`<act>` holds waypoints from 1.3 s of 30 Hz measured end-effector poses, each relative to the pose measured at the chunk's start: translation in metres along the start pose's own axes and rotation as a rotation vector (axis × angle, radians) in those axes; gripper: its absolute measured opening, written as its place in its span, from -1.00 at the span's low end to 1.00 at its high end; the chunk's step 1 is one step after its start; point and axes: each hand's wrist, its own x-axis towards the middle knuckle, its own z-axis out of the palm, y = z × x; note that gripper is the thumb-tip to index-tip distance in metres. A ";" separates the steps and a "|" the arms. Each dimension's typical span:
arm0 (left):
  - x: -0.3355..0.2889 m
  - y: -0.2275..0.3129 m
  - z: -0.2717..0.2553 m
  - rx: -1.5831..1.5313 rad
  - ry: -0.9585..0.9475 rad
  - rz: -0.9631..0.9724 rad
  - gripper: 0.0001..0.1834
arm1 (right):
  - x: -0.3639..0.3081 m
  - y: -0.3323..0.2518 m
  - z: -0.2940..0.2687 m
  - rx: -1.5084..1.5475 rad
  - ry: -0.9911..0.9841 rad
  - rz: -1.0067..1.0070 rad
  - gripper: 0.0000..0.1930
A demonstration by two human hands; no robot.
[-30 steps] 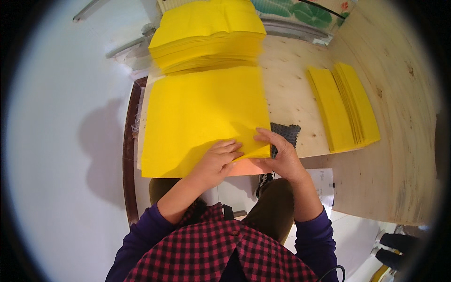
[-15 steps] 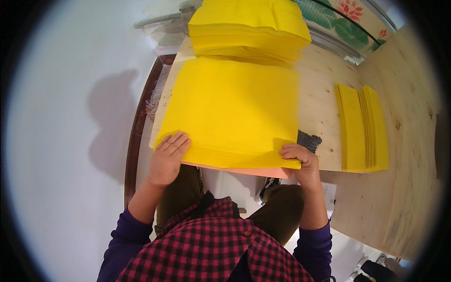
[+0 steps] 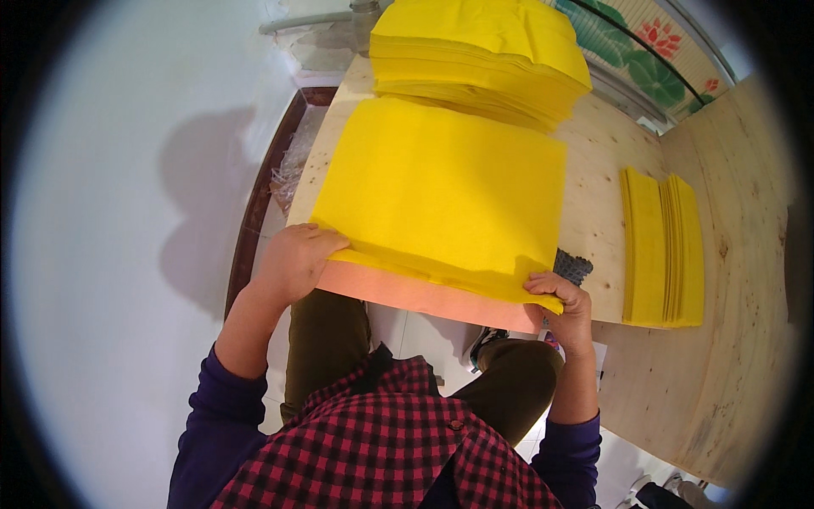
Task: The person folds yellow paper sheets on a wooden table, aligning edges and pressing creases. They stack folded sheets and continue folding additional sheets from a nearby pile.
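A square yellow felt sheet (image 3: pixel 441 187) lies in front of me, its near edge lifted and folded back in a narrow strip. At that edge's left end my left hand (image 3: pixel 301 254) is closed, fingers over the fold. My right hand (image 3: pixel 564 301) pinches the right end between thumb and fingers. Under the yellow felt, a salmon-pink sheet (image 3: pixel 424 297) shows along the table's front edge. How many yellow layers lie there cannot be told.
A tall stack of yellow felt (image 3: pixel 483 51) stands at the back of the plywood table (image 3: pixel 598 195). Folded yellow felt pieces (image 3: pixel 661 250) lie at the right, beside an upright plywood panel (image 3: pixel 738 254). A dark grey knobbly piece (image 3: pixel 574 267) sits near my right hand.
The near edge of the yellow felt has been lifted and folded back, uncovering more of the pink sheet. My left hand has gone from lying flat to gripping the edge.
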 end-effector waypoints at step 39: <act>-0.014 -0.043 0.015 -0.830 0.263 -0.427 -0.74 | 0.003 -0.014 0.000 -0.094 0.183 0.072 -0.93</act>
